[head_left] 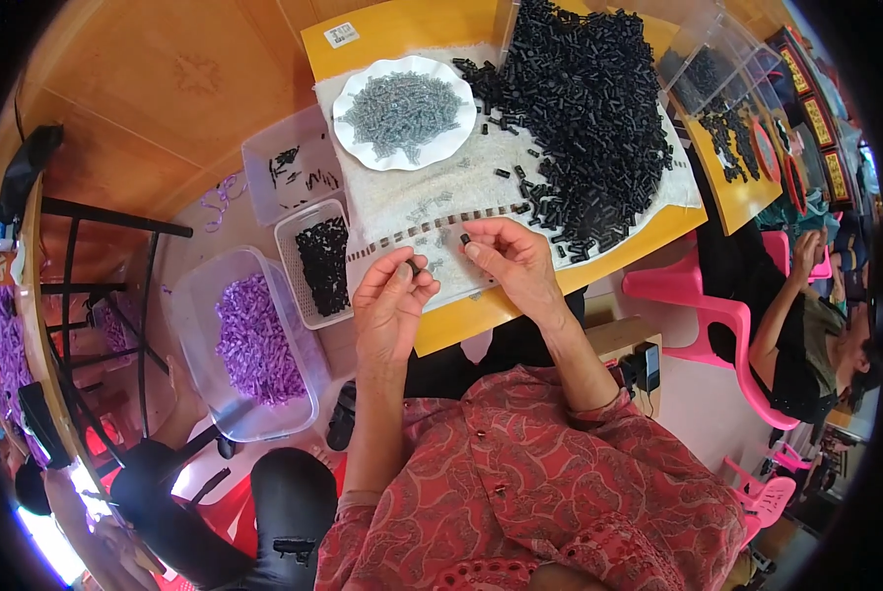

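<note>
Above the table's near edge, my left hand (390, 297) is closed, thumb and fingers pinching a small dark piece (419, 263). To its right, my right hand (516, 264) holds a small black cylindrical piece (465, 238) between thumb and forefinger. The two hands are apart. Beyond them, a row of short dark pieces (425, 228) runs across the white cloth (382, 192). Small clear pieces (429, 209) lie scattered near that row. A white wavy-edged plate (349, 143) bears a heap of clear grey pieces (402, 108). Right of it spreads a large pile of black cylindrical pieces (594, 118).
Left of the yellow table (461, 328) stand a white basket (286, 236) of black pieces, a clear tub (195, 325) of purple pieces and a shallow bin (254, 163). A pink chair (678, 289) and a seated person (796, 335) are at right; another person's dark-clad legs (294, 502) show lower left.
</note>
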Demonstrator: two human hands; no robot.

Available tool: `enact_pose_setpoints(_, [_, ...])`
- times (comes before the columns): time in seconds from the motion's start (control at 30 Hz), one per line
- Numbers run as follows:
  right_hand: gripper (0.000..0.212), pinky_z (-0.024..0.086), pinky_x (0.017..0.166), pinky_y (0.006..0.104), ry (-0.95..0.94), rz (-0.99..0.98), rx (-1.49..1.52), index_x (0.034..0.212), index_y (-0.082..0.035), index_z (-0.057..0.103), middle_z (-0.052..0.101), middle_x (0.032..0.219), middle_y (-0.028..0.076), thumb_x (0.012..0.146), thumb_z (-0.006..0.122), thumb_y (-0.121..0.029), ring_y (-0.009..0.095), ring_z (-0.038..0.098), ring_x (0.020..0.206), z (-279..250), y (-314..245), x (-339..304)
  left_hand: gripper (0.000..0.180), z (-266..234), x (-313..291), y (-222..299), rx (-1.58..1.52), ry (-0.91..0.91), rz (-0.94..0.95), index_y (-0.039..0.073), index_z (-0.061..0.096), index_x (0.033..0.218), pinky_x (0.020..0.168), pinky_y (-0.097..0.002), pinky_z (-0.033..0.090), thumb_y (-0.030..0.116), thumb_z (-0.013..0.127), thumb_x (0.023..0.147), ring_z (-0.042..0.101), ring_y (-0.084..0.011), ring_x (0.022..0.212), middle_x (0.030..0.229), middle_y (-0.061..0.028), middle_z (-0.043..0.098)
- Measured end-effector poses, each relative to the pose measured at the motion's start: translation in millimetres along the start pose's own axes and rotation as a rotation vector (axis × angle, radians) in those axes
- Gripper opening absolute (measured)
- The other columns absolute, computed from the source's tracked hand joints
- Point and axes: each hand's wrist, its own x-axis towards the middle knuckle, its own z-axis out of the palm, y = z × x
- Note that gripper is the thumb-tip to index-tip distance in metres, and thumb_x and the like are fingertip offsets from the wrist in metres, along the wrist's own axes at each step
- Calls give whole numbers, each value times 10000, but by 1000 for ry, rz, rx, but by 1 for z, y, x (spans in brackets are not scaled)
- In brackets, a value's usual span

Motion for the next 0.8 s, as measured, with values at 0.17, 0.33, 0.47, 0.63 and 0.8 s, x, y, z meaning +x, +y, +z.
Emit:
enact_pose_setpoints(0.17, [250,445,654,174,-6,-55,62,1104,-12,627,654,911,9,854,647,-6,41,565,779,5,-7,-5,239,-1,-1,1,0,-34,8,1,575,1159,811,-336,525,48,529,930,611,-161,871,1045,-122,619])
enact_pose_setpoints(0.33, [267,469,738,196,-39,-62,67,1113,-9,619,653,947,26,848,648,8,63,584,839,4,-7,-8,244,2,-2,-1,0,-55,11,4,573,1165,835,-344,525,44,530,929,610,-166,889,1071,-129,617])
enact_pose_setpoints(0.47, [247,483,764,210,-42,-54,79,1094,-9,628,648,960,23,848,646,9,69,589,826,7,-10,-11,243,6,-3,2,-23,-44,23,-1,583,1152,836,-370,537,16,547,912,625,-188,891,1080,-140,624])
enact_pose_setpoints(0.63, [174,456,643,188,63,-151,-213,1025,3,646,632,859,6,851,650,-7,50,566,732,-1,1,-10,247,3,-2,5,-49,-56,63,-1,585,1154,844,-376,533,6,541,912,620,-196,899,1098,-147,619])
enact_pose_setpoints(0.8, [128,475,590,227,158,-289,-538,950,10,642,623,804,67,825,652,-15,90,592,664,-11,-1,-10,246,-2,-1,14,-69,-31,80,2,589,1151,827,-366,532,2,541,911,614,-195,887,1076,-138,620])
